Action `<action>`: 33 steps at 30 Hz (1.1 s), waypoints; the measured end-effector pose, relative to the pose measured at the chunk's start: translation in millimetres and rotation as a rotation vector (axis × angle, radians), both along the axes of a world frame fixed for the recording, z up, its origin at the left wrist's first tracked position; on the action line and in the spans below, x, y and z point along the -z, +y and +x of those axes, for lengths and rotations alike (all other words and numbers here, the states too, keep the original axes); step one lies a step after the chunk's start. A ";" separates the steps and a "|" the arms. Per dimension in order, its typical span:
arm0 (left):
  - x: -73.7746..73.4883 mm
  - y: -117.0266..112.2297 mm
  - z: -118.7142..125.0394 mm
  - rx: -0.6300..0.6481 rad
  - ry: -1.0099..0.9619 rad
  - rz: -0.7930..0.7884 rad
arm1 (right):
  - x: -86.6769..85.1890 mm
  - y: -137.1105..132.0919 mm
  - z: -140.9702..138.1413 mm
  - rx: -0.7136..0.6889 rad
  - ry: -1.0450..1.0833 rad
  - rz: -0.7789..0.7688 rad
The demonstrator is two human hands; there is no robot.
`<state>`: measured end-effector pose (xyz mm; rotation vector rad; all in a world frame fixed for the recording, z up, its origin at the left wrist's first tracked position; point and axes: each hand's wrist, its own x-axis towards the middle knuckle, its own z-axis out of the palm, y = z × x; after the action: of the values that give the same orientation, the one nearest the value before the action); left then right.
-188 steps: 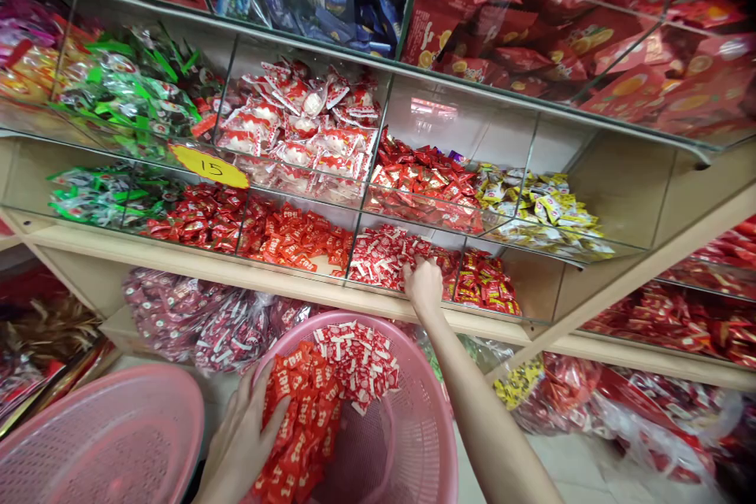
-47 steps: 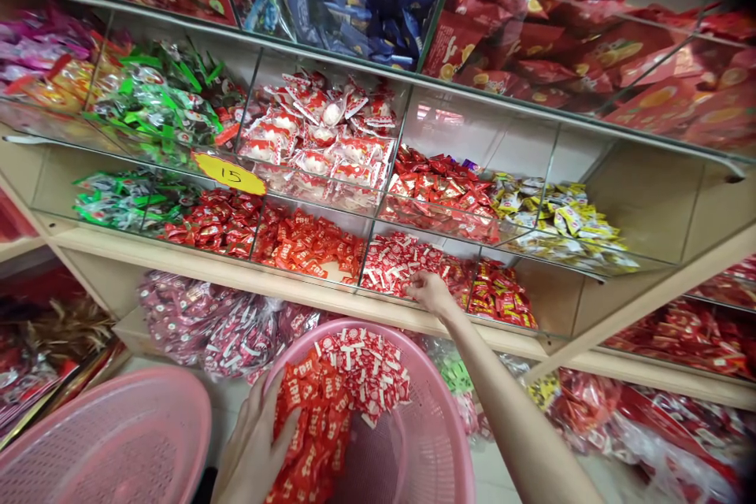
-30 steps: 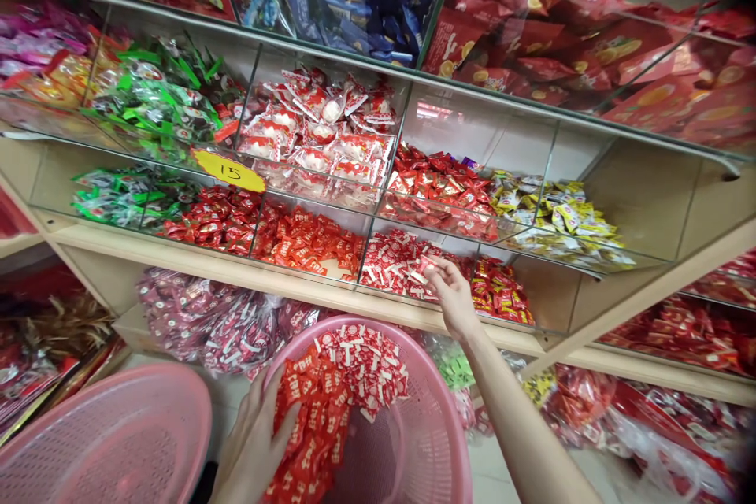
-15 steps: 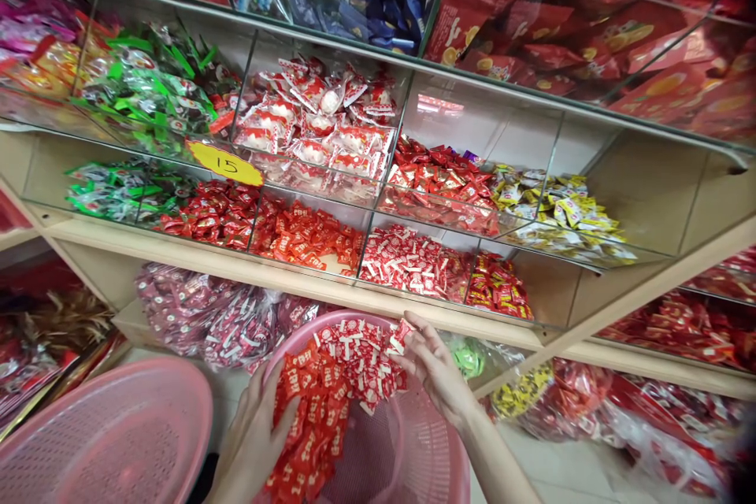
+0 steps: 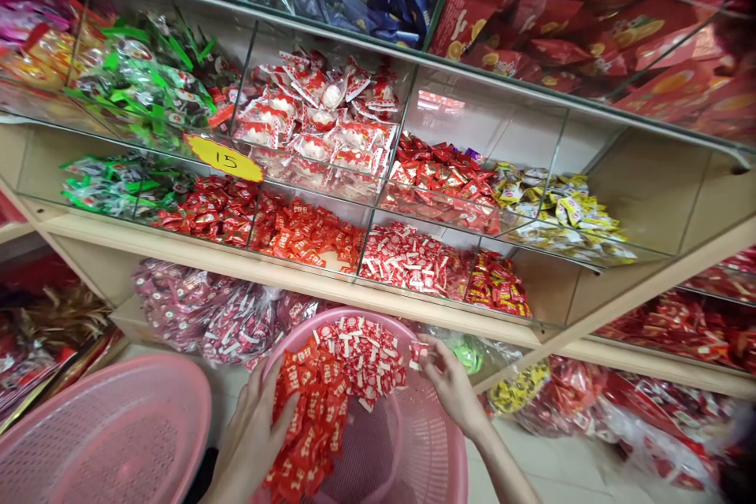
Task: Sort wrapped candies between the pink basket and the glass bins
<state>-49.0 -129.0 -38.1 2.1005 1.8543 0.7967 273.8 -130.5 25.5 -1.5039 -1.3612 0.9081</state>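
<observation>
A pink plastic basket (image 5: 440, 441) stands in front of me below the shelf. Orange-red wrapped candies (image 5: 310, 425) are heaped along its left side, and small red-and-white wrapped candies (image 5: 360, 354) lie at the back. My left hand (image 5: 251, 429) is closed over the basket's left rim, thumb inside against the orange-red candies; its fingers are partly hidden. Above the right rim, my right hand (image 5: 446, 382) pinches a single red-and-white wrapped candy (image 5: 418, 354) between thumb and fingers.
A second pink basket (image 5: 159, 378) sits at the lower left. Divided clear shelf bins hold candies, including red-and-white ones (image 5: 407, 260), with a yellow price tag (image 5: 224, 159) on one divider. Bags of candy (image 5: 236, 323) lie under the wooden ledge (image 5: 307, 276).
My right hand has moved slightly right and down with the red-and-white candy, away from the heap. My left hand has stayed at the basket's left rim.
</observation>
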 end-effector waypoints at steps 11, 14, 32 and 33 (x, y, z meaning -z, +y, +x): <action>-1.6 -0.7 0.4 -0.003 -0.027 0.016 | -5.8 29.6 -30.2 -0.061 -0.963 0.134; -0.7 -0.8 0.4 0.004 -0.030 0.004 | -3.2 40.4 -34.6 -0.095 -1.080 0.155; 2.7 -0.5 0.5 -0.002 -0.024 0.055 | 27.7 56.9 -52.3 -0.032 -1.168 0.220; 2.0 -0.5 0.6 -0.001 -0.021 0.050 | 29.0 57.4 -52.4 -0.031 -1.170 0.232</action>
<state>-48.3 -129.4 -40.0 2.1124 1.8435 0.8713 221.3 -73.1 -3.5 -1.8846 -2.1771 -0.2467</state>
